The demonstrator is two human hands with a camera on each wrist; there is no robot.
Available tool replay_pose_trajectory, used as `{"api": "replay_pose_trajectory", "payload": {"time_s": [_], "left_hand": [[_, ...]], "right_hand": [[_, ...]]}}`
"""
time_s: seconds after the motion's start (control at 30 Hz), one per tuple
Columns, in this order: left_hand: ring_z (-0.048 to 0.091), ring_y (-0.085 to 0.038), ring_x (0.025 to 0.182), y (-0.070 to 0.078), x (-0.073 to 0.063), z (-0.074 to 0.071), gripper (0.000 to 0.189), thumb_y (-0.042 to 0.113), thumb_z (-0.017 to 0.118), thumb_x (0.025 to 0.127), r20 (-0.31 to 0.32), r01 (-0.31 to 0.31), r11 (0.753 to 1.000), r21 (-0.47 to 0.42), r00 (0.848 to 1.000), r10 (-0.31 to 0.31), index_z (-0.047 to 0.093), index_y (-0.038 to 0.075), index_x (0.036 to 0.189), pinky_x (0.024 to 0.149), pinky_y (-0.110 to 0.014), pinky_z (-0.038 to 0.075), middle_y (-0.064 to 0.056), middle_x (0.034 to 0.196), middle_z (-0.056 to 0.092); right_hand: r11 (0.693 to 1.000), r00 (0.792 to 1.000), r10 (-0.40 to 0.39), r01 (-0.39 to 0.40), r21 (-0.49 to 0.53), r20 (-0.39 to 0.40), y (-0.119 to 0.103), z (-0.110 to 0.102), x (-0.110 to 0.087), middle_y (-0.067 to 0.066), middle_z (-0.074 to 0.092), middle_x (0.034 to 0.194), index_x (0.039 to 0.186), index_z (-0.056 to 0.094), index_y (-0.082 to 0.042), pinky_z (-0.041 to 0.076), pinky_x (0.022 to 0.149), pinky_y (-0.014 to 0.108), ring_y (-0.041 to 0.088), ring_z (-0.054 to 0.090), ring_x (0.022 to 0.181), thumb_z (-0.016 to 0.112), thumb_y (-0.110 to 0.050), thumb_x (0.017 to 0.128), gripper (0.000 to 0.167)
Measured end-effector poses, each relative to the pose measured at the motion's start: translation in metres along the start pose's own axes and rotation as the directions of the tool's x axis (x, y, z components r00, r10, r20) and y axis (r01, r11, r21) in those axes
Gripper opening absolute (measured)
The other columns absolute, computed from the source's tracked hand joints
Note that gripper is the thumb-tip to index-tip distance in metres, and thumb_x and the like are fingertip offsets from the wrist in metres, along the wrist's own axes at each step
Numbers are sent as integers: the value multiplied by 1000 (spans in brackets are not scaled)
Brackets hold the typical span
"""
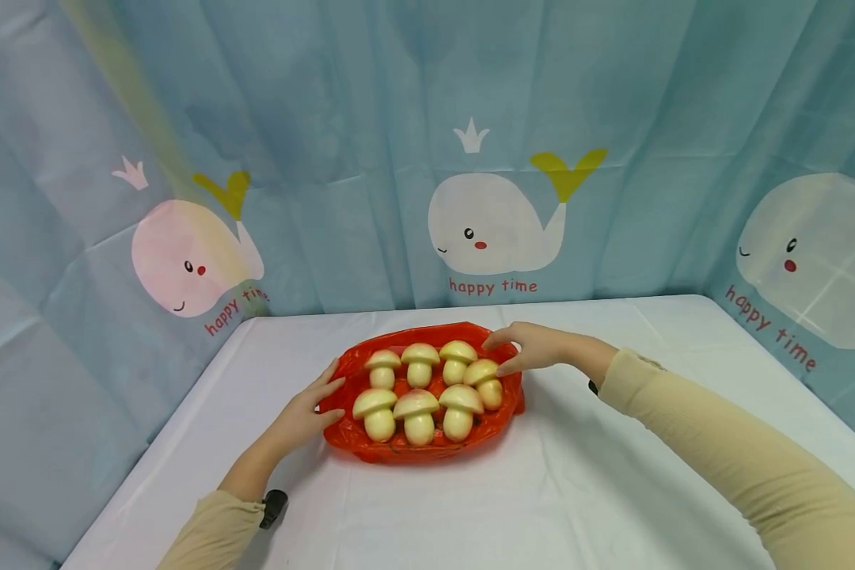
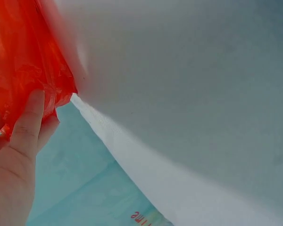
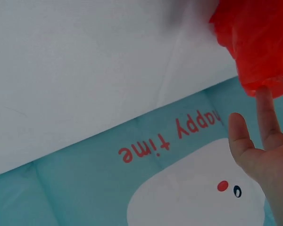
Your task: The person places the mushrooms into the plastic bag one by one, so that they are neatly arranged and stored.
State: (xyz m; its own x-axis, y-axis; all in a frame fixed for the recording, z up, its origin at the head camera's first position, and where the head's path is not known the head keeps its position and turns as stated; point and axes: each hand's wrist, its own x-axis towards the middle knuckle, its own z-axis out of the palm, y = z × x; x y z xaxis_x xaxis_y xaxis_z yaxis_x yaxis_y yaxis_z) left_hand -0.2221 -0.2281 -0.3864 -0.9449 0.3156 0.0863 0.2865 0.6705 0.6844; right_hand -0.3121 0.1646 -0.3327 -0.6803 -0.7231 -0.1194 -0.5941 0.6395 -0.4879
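Observation:
A red plastic bag [image 1: 356, 443], its mouth spread wide like a shallow tray, sits on the white table. Several cream-coloured toy mushrooms [image 1: 419, 408] stand inside it in two rough rows, with one tilted mushroom [image 1: 486, 380] on the right. My left hand [image 1: 301, 416] is at the bag's left rim, fingers spread; in the left wrist view its extended fingers [image 2: 33, 110] touch the red plastic. At the right rim is my right hand [image 1: 537, 345], thumb and fingers apart, close to the tilted mushroom. The right wrist view shows its fingertips [image 3: 263, 94] against the bag's outside.
White cloth covers the table [image 1: 577, 491], which stretches out on both sides of the bag. Behind and beside it hangs a blue curtain [image 1: 349, 237] printed with whales. A black wrist device [image 1: 274, 508] shows at my left sleeve.

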Motion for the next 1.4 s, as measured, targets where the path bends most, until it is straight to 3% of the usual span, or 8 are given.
{"api": "replay_pose_trajectory", "payload": {"time_s": [0.2, 0.33, 0.5, 0.63, 0.8, 1.07, 1.2, 1.4], "left_hand": [[13, -47, 142, 0, -2, 0, 55, 1, 60, 92, 7, 19, 1000, -5, 1000, -19, 38, -13, 141, 110, -60, 24, -21, 159, 14], [14, -47, 142, 2, -2, -1, 55, 0, 59, 92, -1, 12, 1000, -3, 1000, -12, 38, -14, 141, 110, -60, 23, -22, 159, 15], [15, -47, 142, 2, -1, -1, 54, -1, 59, 92, -12, -8, 1000, 4, 1000, 8, 38, -15, 140, 111, -60, 21, -23, 158, 15], [15, -47, 142, 2, 0, -2, 55, 0, 59, 92, -5, -7, 1000, 9, 1000, 7, 38, -15, 140, 111, -60, 21, -23, 158, 15], [14, -47, 142, 2, 0, -2, 55, 2, 59, 93, 11, 12, 1000, 5, 1000, -12, 38, -13, 141, 110, -60, 24, -21, 159, 15], [13, -47, 142, 1, 0, -2, 55, 1, 59, 93, 20, 21, 1000, 7, 1000, -21, 37, -13, 141, 110, -60, 25, -21, 159, 14], [13, -46, 143, 0, 1, -2, 55, 2, 59, 93, 25, 33, 999, 1, 999, -33, 37, -12, 142, 109, -60, 26, -20, 160, 13], [13, -45, 143, -1, 1, -2, 56, 2, 58, 93, 25, 45, 999, 3, 999, -45, 37, -11, 143, 109, -59, 27, -18, 160, 13]], "right_hand": [[999, 998, -17, 19, 27, -62, 1, 6, -5, 12, 58, 130, 130, 60, -2, 38, 104, 55, 35, 46, 121, 69, -23, 88, 48], [997, 992, 15, -6, 77, -126, 2, 12, -8, 13, 54, 131, 131, 59, -5, 40, 101, 55, 34, 43, 122, 72, -25, 87, 50], [997, 982, -48, 58, 47, -184, -4, 22, -9, 16, 51, 134, 133, 58, -5, 35, 103, 59, 36, 38, 127, 75, -27, 85, 55], [994, 979, -109, 107, -23, -171, -12, 30, -9, 17, 44, 143, 136, 56, -9, 29, 104, 62, 39, 30, 134, 77, -30, 83, 61], [974, 978, -166, 142, -176, -129, -22, 41, -8, 10, 46, 147, 134, 60, -12, 17, 105, 70, 41, 22, 140, 77, -38, 81, 61], [914, 966, -221, 156, -374, -138, -32, 58, -3, 5, 52, 143, 135, 60, -18, 15, 104, 72, 39, 31, 138, 74, -43, 83, 60], [905, 959, -250, 183, -384, -132, -33, 61, -1, 3, 58, 136, 133, 61, -14, 15, 102, 75, 36, 37, 136, 74, -35, 85, 54], [923, 961, -259, 215, -320, -100, -33, 58, 0, 1, 59, 134, 132, 61, -12, 14, 101, 75, 36, 37, 136, 74, -24, 87, 49]]}}
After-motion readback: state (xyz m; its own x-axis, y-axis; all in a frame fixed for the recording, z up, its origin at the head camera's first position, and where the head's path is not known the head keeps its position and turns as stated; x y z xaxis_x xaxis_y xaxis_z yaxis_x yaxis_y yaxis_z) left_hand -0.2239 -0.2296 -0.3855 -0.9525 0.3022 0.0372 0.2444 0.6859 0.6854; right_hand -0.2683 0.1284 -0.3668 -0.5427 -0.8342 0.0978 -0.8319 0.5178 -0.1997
